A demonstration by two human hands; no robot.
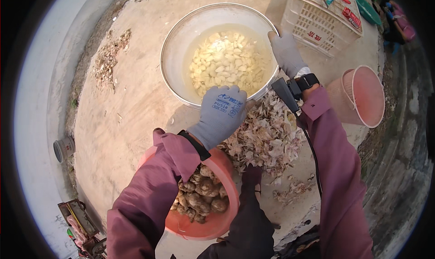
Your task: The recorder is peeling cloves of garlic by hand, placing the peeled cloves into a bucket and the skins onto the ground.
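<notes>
A wide metal basin (176, 46) stands on the ground ahead of me, holding water and many pale peeled pieces (222, 66) that look like garlic cloves. My left hand (222, 111), in a grey glove, is closed over the basin's near rim, its fingertips mostly hidden. At the right side, my gloved right hand (287, 53) grips the rim with its fingers wrapped around the edge. Below the basin lies a heap of pinkish-white peels (267, 139). Under my left forearm sits a red tub (231, 191) with brown, soil-covered bulbs (201, 195).
A white plastic crate (317, 25) stands at the far right, with small items on top. Right of my right wrist, a pink bucket (369, 96) leans sideways. A small grey pail (64, 149) is by the left wall. Scattered peels (111, 57) lie at left.
</notes>
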